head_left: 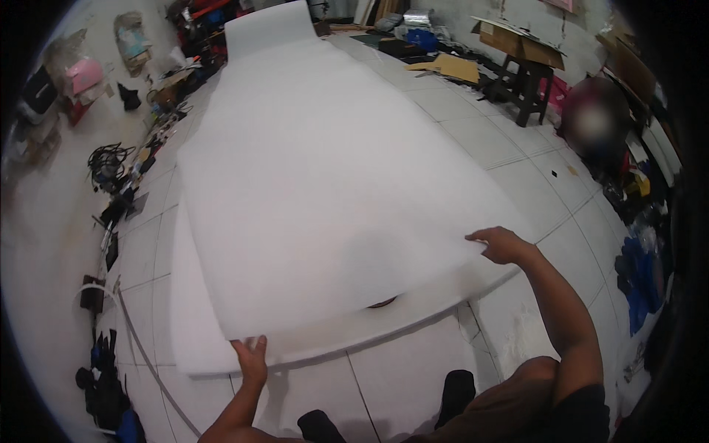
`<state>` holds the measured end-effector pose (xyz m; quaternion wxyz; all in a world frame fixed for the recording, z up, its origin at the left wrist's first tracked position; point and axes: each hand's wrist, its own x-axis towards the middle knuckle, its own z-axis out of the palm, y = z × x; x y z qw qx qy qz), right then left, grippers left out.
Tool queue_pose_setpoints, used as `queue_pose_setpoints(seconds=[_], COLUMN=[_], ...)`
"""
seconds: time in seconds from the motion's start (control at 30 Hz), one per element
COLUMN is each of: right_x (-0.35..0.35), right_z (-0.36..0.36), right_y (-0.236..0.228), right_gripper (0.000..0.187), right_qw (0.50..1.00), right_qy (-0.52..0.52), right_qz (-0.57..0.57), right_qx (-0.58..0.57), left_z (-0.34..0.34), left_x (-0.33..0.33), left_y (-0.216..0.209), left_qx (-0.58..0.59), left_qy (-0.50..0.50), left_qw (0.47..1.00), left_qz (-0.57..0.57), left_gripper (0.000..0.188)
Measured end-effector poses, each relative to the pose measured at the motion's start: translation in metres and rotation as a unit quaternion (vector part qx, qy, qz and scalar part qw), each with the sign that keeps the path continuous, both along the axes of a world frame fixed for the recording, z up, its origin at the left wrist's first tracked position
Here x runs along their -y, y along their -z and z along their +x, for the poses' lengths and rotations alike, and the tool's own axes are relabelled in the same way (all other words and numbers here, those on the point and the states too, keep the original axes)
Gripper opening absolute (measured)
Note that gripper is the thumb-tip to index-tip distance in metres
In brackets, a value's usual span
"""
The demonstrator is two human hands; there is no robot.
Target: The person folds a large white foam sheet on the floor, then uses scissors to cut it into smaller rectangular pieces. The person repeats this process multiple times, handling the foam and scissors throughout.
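Currently both hands are working at the near edge of a big white sheet (317, 162), which is lying over a white slab (193, 317) on the tiled floor (310, 391) and stretching away from the person, its far end curving upward. Left hand (251, 363) is holding the near-left corner — thumb and fingers narrowing on the edge, sheet material between them. Right hand (502, 245) is touching the sheet near its right front corner, index finger pointing out straight along the surface, other fingers bending under; can't tell how tightly they are closing, since the undersides aren't showing. Slab is sticking out beyond the sheet along the left and front — a small dark curved thing (382, 303) is peeking out at the front edge. Dark-covered feet (458, 391) are standing just in front of the slab. Around: cardboard box (521, 43) is sitting on a dark stool (528, 96) at far right, black cable coil (109, 166) is resting by the left wall, blue items (639, 284) are lying at the right side.
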<state>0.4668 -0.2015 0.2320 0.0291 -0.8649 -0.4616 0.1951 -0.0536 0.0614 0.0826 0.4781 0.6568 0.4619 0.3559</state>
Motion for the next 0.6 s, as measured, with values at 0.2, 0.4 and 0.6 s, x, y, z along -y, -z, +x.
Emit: queue_pose_setpoints(seconds=[0.2, 0.4, 0.6], right_x=[-0.012, 0.002, -0.014], right_z=[-0.013, -0.002, -0.059], right_y=[0.009, 0.026, 0.019], right_gripper=[0.045, 0.041, 0.049], right_qw=[0.997, 0.995, 0.971], right_qy=[-0.001, -0.015, 0.009], right_qz=[-0.063, -0.061, -0.139], right_qx=[0.043, 0.082, 0.193], left_z=[-0.073, -0.056, -0.084], left_x=[-0.048, -0.073, -0.1], left_y=[0.019, -0.062, -0.037], left_qx=[0.048, 0.411, 0.218], left_qy=[-0.203, -0.201, -0.374], left_qw=[0.967, 0.868, 0.898], left_qz=[0.147, -0.193, 0.08], left_gripper=[0.069, 0.068, 0.062])
